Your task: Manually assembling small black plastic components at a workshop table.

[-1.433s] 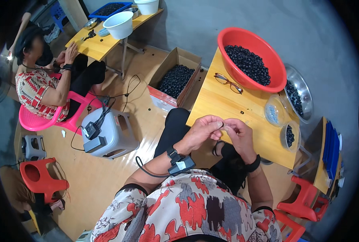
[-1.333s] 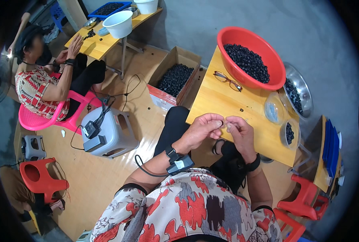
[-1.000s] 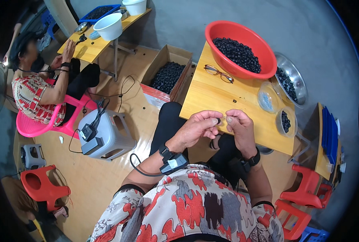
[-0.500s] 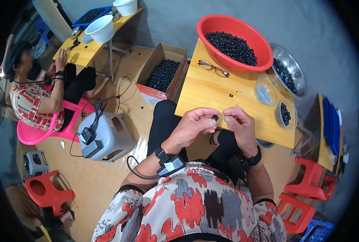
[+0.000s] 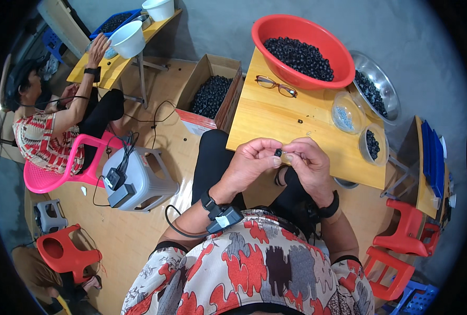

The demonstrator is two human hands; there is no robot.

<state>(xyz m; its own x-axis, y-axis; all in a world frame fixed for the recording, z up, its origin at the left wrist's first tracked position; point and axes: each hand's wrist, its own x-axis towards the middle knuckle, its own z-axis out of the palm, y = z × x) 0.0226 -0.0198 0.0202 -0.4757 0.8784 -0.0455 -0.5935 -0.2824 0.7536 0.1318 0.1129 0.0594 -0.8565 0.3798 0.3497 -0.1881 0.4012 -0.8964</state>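
Over the table's near edge, my left hand (image 5: 245, 165) pinches a small black ring-like part (image 5: 278, 152) between thumb and fingertips. My right hand (image 5: 311, 164) meets it from the other side, thumb and fingers pressed together at the part; anything in that pinch is too small to make out. On the yellow table (image 5: 275, 118) lie eyeglasses (image 5: 277, 86) and a tiny dark piece (image 5: 300, 121). A red basin (image 5: 320, 39) of black parts stands at the back. To the right are a clear bowl (image 5: 357, 107) of tiny pale-blue pieces and a small bowl (image 5: 382, 156) of black parts.
A metal bowl (image 5: 394, 102) of black parts leans beside the basin. Left of the table stand a cardboard box (image 5: 191, 119) of black parts and a grey stool (image 5: 152, 178) with cables. A co-worker (image 5: 49, 115) sits at another table (image 5: 112, 71). Red stools (image 5: 401, 228) stand at right.
My fingertips have drawn closer together around the black part, my right hand moving slightly left. The co-worker's one hand has risen from the other table toward the white tub.
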